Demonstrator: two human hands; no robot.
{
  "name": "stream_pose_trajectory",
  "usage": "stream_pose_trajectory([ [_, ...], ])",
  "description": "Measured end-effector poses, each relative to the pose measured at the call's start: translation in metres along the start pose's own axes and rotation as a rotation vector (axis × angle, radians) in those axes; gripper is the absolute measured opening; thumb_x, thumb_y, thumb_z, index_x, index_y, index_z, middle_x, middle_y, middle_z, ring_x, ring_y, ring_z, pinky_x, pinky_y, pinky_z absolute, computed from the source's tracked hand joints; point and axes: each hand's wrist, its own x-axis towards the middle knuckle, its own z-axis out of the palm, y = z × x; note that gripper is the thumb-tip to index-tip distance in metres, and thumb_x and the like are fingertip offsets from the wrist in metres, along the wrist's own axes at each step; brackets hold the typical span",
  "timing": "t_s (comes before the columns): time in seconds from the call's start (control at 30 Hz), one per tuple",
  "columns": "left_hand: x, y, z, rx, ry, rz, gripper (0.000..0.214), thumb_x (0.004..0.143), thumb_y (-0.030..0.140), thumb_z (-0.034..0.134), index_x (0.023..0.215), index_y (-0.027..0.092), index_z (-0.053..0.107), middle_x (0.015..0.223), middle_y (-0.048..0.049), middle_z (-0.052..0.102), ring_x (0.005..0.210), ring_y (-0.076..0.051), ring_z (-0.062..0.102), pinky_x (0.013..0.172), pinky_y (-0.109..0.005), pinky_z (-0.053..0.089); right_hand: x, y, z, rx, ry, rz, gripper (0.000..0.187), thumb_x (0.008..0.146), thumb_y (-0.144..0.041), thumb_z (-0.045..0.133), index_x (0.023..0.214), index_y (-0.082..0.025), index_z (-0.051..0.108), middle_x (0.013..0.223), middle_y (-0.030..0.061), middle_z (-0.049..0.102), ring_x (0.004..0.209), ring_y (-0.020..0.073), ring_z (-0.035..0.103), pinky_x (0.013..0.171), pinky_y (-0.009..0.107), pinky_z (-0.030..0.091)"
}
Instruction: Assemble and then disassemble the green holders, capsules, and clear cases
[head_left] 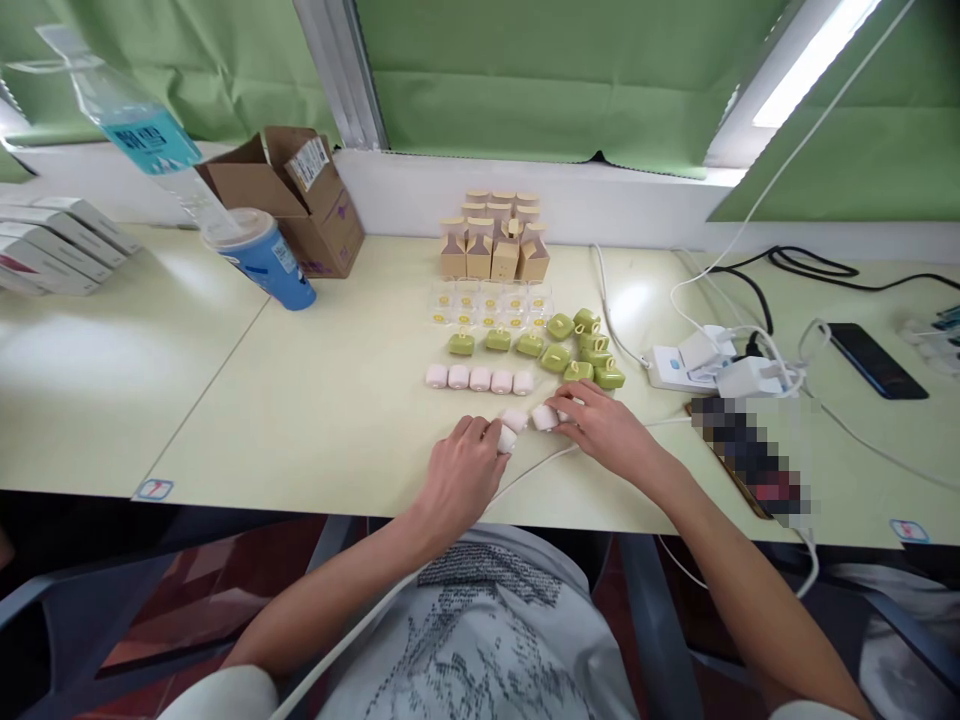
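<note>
My left hand (pixel 466 468) is closed with its fingertips round a small pale pink block (pixel 507 439). A second pale block (pixel 514 419) lies just beyond it. My right hand (pixel 604 425) pinches another rounded pale block (pixel 545 417) at its left, and part of one more shows under its fingers. Beyond my hands stands a straight row of pink blocks (pixel 480 379). Behind that row lie green cases with small loops (pixel 498 341), and more green cases (pixel 596 350) are clustered beyond my right hand.
Clear plastic boxes with yellow stickers (pixel 490 303) and open small cartons (pixel 480 250) stand at the back. A blue cup (pixel 277 265) with a bottle, and a cardboard box (pixel 315 210), are left. A power strip (pixel 679 368), cables and phones (pixel 877 360) lie right.
</note>
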Motion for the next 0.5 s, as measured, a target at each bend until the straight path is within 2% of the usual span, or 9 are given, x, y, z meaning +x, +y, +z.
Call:
stream_pose_trajectory([
  [0.13,0.009,-0.011,-0.006,0.014,0.025,-0.001,0.027,0.103,0.013,0.074,0.128,0.020,0.072,0.127,-0.0125,0.078,0.121,-0.031,0.073,0.082,-0.040,0.063,0.003,-0.004,0.005,-0.019,0.050,0.030,0.021,0.104,-0.011,0.068,0.120,-0.019,0.078,0.124,0.0163,0.076,0.124,0.0365,0.071,0.101,0.050,0.066],
  [0.27,0.011,-0.028,-0.003,-0.010,-0.024,0.027,0.024,0.100,0.007,0.071,0.120,0.021,0.072,0.124,-0.0120,0.077,0.123,-0.033,0.071,0.091,-0.043,0.065,0.002,-0.010,0.007,0.024,0.000,-0.027,0.021,0.106,-0.012,0.066,0.123,-0.019,0.078,0.122,0.0145,0.079,0.121,0.0351,0.073,0.101,0.049,0.066],
  [0.37,0.011,-0.036,0.008,-0.105,0.031,0.110,0.039,0.099,0.006,0.069,0.135,0.020,0.068,0.133,-0.0135,0.073,0.129,-0.033,0.069,0.107,-0.049,0.063,-0.002,-0.013,0.008,0.052,-0.012,-0.018,0.025,0.108,-0.016,0.066,0.130,-0.019,0.077,0.123,0.0143,0.080,0.122,0.0352,0.074,0.100,0.050,0.067],
  [0.43,0.012,-0.037,0.017,-0.171,0.097,0.153,0.053,0.100,0.015,0.076,0.151,0.017,0.060,0.144,-0.0163,0.070,0.137,-0.036,0.065,0.117,-0.054,0.059,-0.005,-0.013,0.009,0.069,0.018,0.008,0.033,0.109,-0.019,0.067,0.141,-0.019,0.074,0.125,0.0145,0.080,0.124,0.0356,0.074,0.102,0.051,0.066],
  [0.5,0.016,-0.036,0.025,-0.208,0.132,0.161,0.058,0.102,0.027,0.080,0.155,0.016,0.058,0.148,-0.0176,0.068,0.141,-0.039,0.062,0.120,-0.058,0.056,-0.007,-0.012,0.010,0.084,0.043,0.025,0.039,0.110,-0.025,0.069,0.148,-0.019,0.071,0.127,0.0139,0.081,0.124,0.0352,0.075,0.102,0.049,0.066],
])
